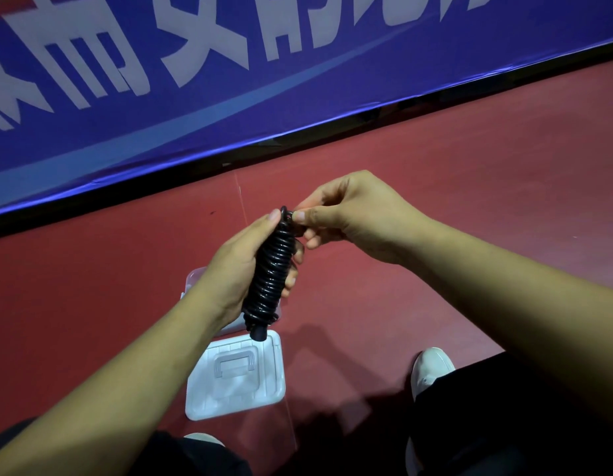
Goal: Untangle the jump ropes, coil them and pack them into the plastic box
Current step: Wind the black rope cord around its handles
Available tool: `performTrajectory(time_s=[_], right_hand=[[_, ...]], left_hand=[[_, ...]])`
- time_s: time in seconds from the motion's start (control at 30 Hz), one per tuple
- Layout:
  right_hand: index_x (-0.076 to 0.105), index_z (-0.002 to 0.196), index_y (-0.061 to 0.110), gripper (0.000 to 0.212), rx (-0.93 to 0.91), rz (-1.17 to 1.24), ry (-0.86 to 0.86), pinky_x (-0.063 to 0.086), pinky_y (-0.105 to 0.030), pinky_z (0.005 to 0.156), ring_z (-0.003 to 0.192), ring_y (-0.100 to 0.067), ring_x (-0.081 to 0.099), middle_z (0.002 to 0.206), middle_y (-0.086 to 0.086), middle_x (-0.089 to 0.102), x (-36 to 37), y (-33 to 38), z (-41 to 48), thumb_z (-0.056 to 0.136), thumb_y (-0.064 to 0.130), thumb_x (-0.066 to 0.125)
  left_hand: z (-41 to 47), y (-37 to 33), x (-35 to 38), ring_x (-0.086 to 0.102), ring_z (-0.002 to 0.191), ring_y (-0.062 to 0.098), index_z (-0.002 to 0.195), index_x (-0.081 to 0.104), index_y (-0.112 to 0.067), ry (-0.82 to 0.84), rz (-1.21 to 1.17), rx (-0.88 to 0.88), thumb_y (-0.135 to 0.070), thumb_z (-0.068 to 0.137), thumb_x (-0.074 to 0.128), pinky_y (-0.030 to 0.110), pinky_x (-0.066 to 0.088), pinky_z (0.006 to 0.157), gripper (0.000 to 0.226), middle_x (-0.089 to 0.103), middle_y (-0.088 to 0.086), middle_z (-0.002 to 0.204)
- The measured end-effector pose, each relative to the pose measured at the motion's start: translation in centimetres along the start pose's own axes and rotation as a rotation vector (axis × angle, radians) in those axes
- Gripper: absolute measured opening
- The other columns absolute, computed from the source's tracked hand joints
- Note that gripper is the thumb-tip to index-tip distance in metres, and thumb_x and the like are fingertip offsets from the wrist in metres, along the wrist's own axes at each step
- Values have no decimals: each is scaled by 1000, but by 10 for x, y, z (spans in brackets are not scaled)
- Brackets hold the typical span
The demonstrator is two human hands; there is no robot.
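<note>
A white shoe [430, 367] rests on the red floor [435, 166]. The white lid [229, 403] lies flat on the floor, handle up. Just beyond it is the plastic box [195, 280], mostly hidden by the left grip [236, 266]. This grip is clamped round the coiled black jump rope [272, 269], which is held tilted above the box. The right grip [349, 221] pinches the rope's top loop. A blue banner [298, 80] runs behind.

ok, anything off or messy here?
Nothing stands out. The black jump rope is wound tight in the left hand; the right hand pinches its top loop. The white lid lies flat on the floor; the plastic box is mostly hidden.
</note>
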State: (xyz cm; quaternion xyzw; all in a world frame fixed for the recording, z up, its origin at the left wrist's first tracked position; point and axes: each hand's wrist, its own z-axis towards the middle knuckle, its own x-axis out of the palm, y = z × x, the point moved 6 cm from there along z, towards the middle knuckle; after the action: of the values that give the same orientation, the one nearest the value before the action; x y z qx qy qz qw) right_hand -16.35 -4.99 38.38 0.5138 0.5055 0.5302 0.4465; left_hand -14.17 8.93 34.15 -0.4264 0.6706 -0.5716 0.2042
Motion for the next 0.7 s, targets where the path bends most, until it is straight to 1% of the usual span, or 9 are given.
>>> performTrajectory(time_s=[0.07,0.13,0.2,0.27,0.37,0.47,0.57,0.63,0.7], right_hand=[[68,81,-6,6,12,-11,7,56,-23,59,56,-18,62,63,-13,64,-2,-2,1,86,-7,66],[66,91,-9,5,11,-27,33,56,-23,58,55,-17,62,65,-14,63,-2,-4,0,87,-9,64],[62,112,-7,24,14,-14,68,55,-25,59,56,-17,61,69,-15,61,-1,-5,0,89,-10,61],[62,121,1,32,4,-48,117,54,-25,60,59,-16,61,76,-19,62,1,-5,1,91,-9,59],[67,109,-3,19,-32,-161,123,54,-25,58,59,-15,60,81,-23,62,3,-2,0,93,-7,57],[64,97,-9,8,-75,-259,42,51,-24,52,53,-15,60,72,-21,62,4,0,-1,93,-3,60],[62,89,-2,6,-130,-314,-77,47,-23,46,45,-12,58,59,-12,61,8,-3,-2,94,1,62],[63,90,0,4,-158,-265,-104,47,-23,46,46,-13,58,60,-11,60,11,-4,-1,94,1,61],[63,99,-2,7,-158,-169,-44,48,-22,49,49,-13,57,67,-9,61,14,-3,-1,93,-4,60]], left_hand=[[0,2,0,54,52,25,115,55,-7,27,3,-25,-52,88,57,28,47,48,53,58,14,78],[1,2,-1,53,52,25,120,55,-5,54,16,-52,-52,87,58,29,46,49,58,58,15,80],[2,2,-1,53,51,25,122,55,-1,75,35,-70,-52,86,58,29,45,49,62,58,14,80],[1,1,-2,53,51,24,119,57,0,97,43,-79,-51,86,57,28,46,48,60,58,14,79],[0,3,-1,53,51,24,116,58,-2,118,32,-95,-52,86,56,28,46,47,58,58,14,80],[0,6,1,53,53,24,109,61,-5,129,24,-91,-54,88,54,27,46,49,53,58,14,81],[1,7,4,53,53,24,102,60,-3,122,-19,-65,-54,91,51,29,47,47,53,56,17,84],[2,6,4,53,53,24,98,60,-1,111,-72,-69,-55,93,48,29,47,46,55,57,16,83],[2,2,3,51,52,21,94,59,-2,119,-141,-74,-55,93,41,28,46,45,56,56,14,80]])
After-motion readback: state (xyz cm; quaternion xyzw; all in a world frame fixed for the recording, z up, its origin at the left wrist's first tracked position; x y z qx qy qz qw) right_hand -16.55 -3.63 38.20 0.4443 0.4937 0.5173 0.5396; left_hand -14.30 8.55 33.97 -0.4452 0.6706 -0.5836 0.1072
